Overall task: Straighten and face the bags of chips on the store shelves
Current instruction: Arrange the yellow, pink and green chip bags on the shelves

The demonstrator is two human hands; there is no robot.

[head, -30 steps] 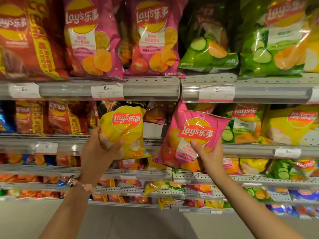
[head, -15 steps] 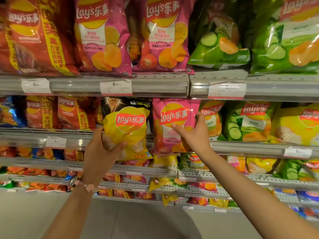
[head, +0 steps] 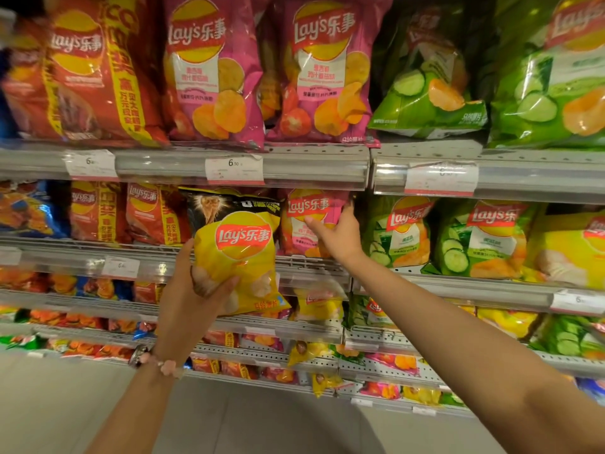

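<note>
Two hands work at the second shelf (head: 203, 260) of a chip display. The left hand (head: 193, 299) holds a yellow bag (head: 240, 257) in front of the shelf edge, its grip clamped on the bag's lower left corner with the thumb across the front and the fingers behind. This bag stands upright, logo facing out, with a black band along its top, and it is clear of the shelf rather than resting on it. A beaded bracelet (head: 157, 362) sits on the left wrist.

The right hand (head: 340, 234) reaches further in to a pink bag (head: 306, 221) standing on the same shelf, just right of the yellow one. Its grip is on that bag's right edge, thumb laid across the front and fingers tucked behind the side. The pink bag is upright and faces forward.

Green bags (head: 402, 234) stand to the right, red bags (head: 131, 211) to the left, and larger bags fill the shelf above. Price tags (head: 234, 170) hang on the rails.
</note>
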